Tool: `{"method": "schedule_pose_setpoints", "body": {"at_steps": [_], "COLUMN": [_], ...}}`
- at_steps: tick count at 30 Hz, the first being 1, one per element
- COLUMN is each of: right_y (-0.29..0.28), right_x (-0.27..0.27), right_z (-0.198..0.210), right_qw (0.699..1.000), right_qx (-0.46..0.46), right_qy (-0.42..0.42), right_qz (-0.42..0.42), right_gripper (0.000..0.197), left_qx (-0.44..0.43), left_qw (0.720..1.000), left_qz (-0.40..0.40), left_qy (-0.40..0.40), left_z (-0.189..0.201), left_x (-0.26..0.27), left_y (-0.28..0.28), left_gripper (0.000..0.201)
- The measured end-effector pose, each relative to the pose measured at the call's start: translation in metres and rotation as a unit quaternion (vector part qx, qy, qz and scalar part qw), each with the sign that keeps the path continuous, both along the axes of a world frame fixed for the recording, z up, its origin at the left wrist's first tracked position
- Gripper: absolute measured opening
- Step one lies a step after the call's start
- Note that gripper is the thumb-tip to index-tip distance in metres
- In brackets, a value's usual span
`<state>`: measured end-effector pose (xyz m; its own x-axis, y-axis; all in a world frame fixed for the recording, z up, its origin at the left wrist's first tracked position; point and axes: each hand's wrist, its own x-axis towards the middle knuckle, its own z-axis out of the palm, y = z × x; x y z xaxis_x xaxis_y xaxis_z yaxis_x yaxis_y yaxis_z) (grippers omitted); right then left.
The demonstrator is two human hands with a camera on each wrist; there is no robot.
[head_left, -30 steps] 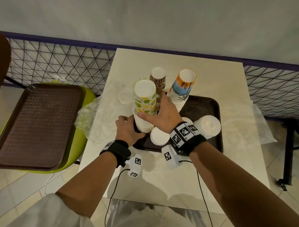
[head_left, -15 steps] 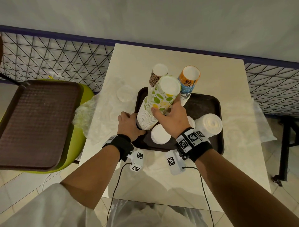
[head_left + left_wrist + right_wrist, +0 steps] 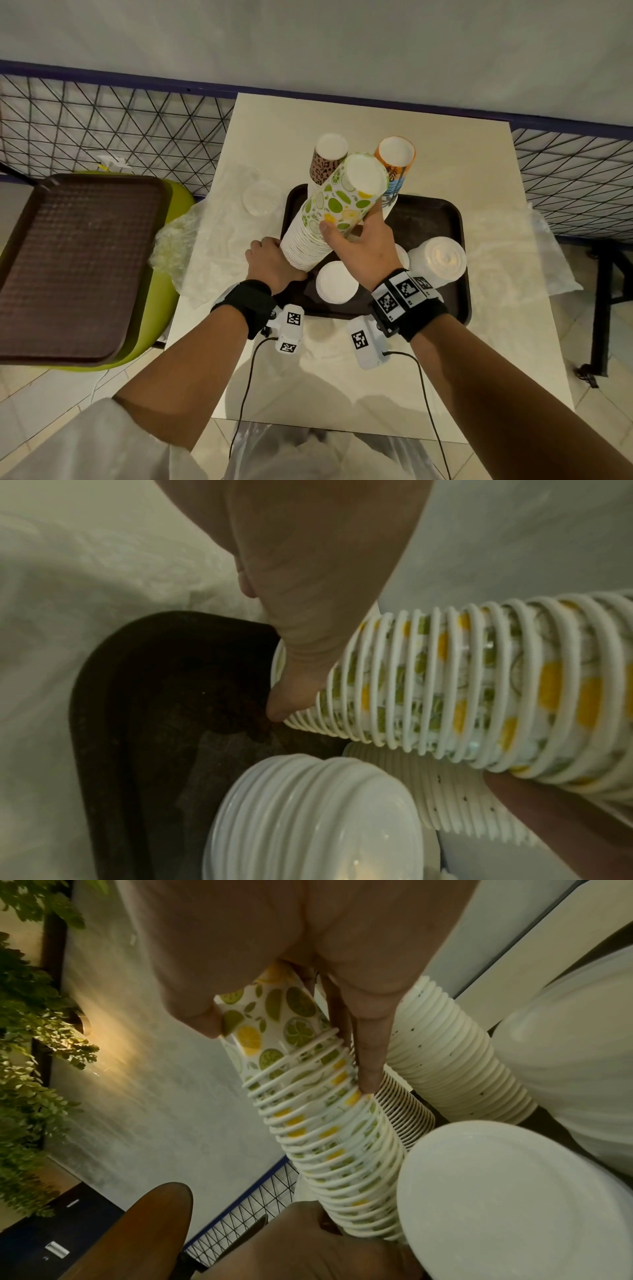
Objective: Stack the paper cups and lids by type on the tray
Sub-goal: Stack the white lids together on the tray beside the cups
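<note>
Two hands hold one tilted stack of lemon-and-lime paper cups (image 3: 337, 212) at the middle of the frame. The right hand (image 3: 363, 245) wraps its thumb and fingers round the upper, printed part of the stack; in the right wrist view a fingertip (image 3: 368, 1080) presses on the ringed rims. The left hand (image 3: 270, 265) grips the stack's lower end, its thumb (image 3: 284, 704) curled against the bottom rims just above the dark tray (image 3: 442, 219). The stack leans toward the upper right, its closed end uppermost.

Behind it, toward the top of the frame, stand a leopard-print cup stack (image 3: 325, 161) and an orange-and-blue cup stack (image 3: 394, 168). Below the hands on the tray sits a pile of white lids (image 3: 337, 282); at the right a stack of clear lids (image 3: 438, 260). The tray rests on a cream table (image 3: 342, 377). At the left of the frame a second brown tray (image 3: 75, 263) lies on a green chair (image 3: 161, 308).
</note>
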<state>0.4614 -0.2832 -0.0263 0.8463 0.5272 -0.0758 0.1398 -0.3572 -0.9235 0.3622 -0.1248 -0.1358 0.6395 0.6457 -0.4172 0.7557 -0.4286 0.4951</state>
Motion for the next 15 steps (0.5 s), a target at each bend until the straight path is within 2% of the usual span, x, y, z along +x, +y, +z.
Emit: {"method": "schedule_pose_setpoints", "body": {"at_steps": [5,11,15], "right_y": [0.008,0.021,0.018], "right_x": [-0.008,-0.014,-0.014], "right_z": [0.021,0.059,0.090], "right_qw": [0.999,0.994,0.987], "right_qx": [0.006,0.045,0.030], "right_qy": [-0.009,-0.048,-0.074], "right_qz": [0.033,0.087,0.140], "right_gripper": [0.048,0.067,0.074], "left_qx": [-0.083,-0.068,-0.052], "left_qw": [0.987,0.985,0.989], "left_qz": [0.101,0.088,0.055], "left_qy": [-0.089,-0.130,-0.124], "left_z": [0.020,0.051,0.082], "left_x": [-0.016,-0.033,-0.054], "left_y": [0.003,0.004,-0.004], "left_gripper": [0.081,0.081,0.067]}}
